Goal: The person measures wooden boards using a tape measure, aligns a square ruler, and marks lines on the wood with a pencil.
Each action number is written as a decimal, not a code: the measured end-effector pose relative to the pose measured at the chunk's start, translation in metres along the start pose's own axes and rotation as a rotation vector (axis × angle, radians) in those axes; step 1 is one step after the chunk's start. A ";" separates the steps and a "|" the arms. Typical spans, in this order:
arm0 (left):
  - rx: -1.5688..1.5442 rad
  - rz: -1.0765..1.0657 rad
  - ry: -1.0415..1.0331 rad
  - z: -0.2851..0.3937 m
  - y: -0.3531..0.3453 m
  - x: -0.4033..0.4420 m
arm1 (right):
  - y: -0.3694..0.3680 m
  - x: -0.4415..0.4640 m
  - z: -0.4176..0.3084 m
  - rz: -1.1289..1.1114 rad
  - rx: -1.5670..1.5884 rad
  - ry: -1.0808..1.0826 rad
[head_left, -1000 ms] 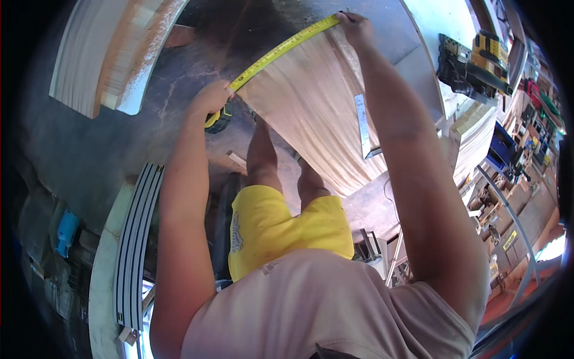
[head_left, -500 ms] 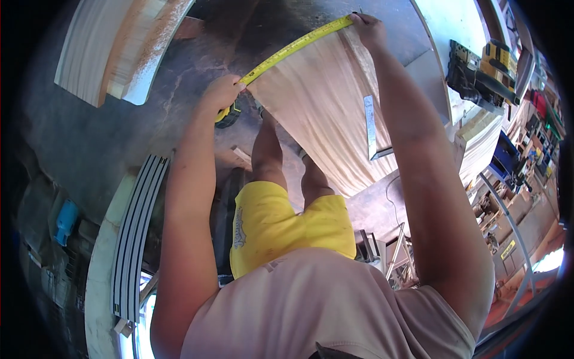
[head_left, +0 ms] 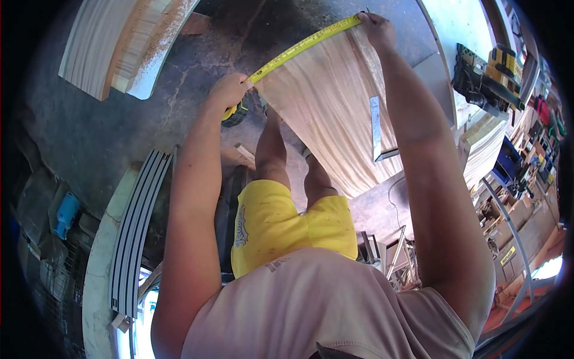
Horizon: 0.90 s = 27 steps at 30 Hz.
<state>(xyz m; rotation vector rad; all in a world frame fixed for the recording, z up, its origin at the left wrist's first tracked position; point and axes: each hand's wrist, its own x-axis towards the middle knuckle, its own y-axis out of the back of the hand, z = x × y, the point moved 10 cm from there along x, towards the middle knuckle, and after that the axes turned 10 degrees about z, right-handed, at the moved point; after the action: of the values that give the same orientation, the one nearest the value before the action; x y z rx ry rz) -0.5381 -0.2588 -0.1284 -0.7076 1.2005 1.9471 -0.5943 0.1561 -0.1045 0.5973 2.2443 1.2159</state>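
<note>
A yellow tape measure is stretched along the far edge of a wide wooden board. My left hand is closed on the tape at the board's left corner, and the black and yellow case shows below my fingers. At the right corner, my right hand pinches the other end of the tape. A thin dark tip, too small to name, sticks out by its fingers. On the board lies a metal square, beside my right forearm.
A yellow and black power tool rests on a pale surface at right. Wooden pieces stand at upper left. Striped metal rails lie on a ledge at left, with a blue tool further out. A wood offcut is by my legs.
The view has shifted slightly, so the board, tape and both hands appear a little further right. Both hands keep their hold on the tape.
</note>
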 end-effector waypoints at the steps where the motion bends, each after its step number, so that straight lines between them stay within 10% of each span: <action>1: -0.004 -0.007 0.021 0.002 0.002 -0.002 | 0.001 -0.001 -0.001 0.005 -0.020 -0.001; 27: -0.035 0.010 0.077 0.000 -0.001 -0.007 | 0.002 -0.007 0.005 -0.018 0.210 0.075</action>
<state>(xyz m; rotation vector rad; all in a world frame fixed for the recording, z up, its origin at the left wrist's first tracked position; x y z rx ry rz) -0.5332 -0.2602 -0.1239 -0.8022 1.2208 1.9687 -0.5859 0.1559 -0.1039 0.6181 2.4547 1.0162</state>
